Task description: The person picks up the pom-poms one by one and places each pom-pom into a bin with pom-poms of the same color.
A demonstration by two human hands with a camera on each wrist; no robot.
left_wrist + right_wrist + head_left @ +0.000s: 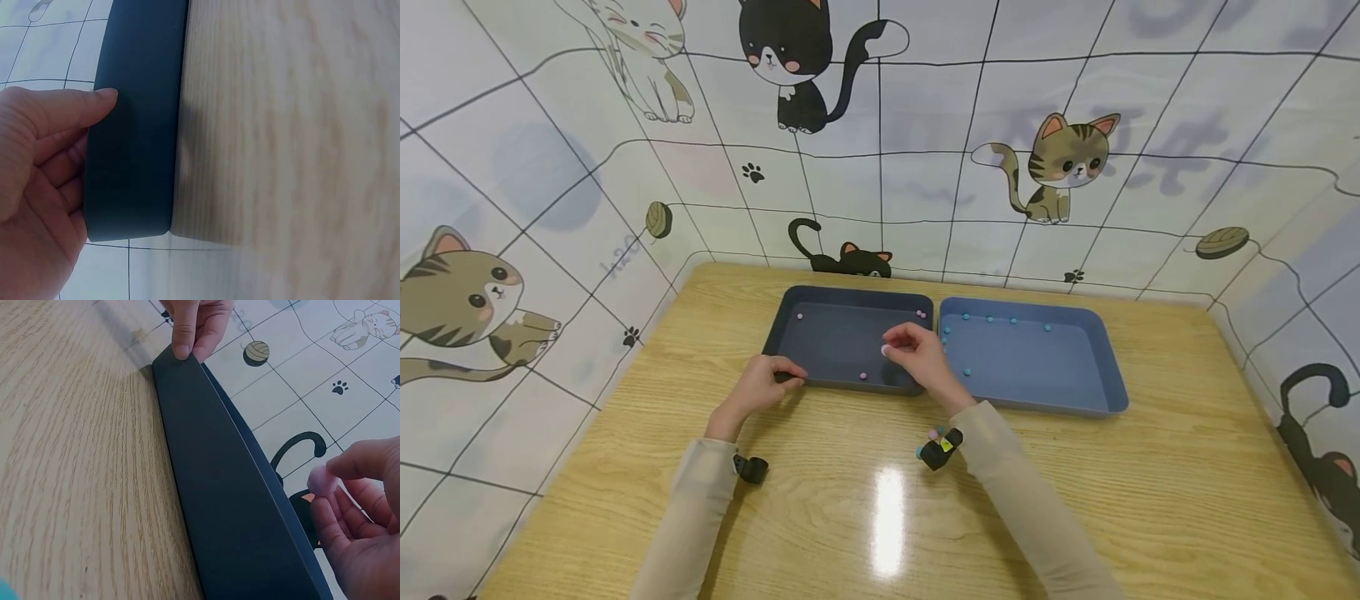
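While the left hand [763, 385] grips the near wall of a dark tray [835, 337] close to its left corner, the right hand [919, 357] holds a pink ball [886, 351] between thumb and fingertips over the right half of the same tray. The pinch is narrow, opened only to the ball's own width, with the other fingers loosely curled; the left thumb presses the wall's outer face, its fingers tucked behind the rim. With the tray's long axis running left to right before the person, the ball sits off the right fingertips on the side toward the left hand, though the right hand alone has it. The right wrist view shows it apart from the near wall; its height above the tray floor cannot be told, yet bare floor appears to lie below, the relation on which a release would likely turn. Four other pink balls [862, 376] lie in the dark tray. Just beside it at right, a blue tray [1045, 367] holds teal balls [1013, 321], and a few loose balls [933, 434] rest on the wooden table [820, 483], partly hidden by the right wrist's camera [936, 454].
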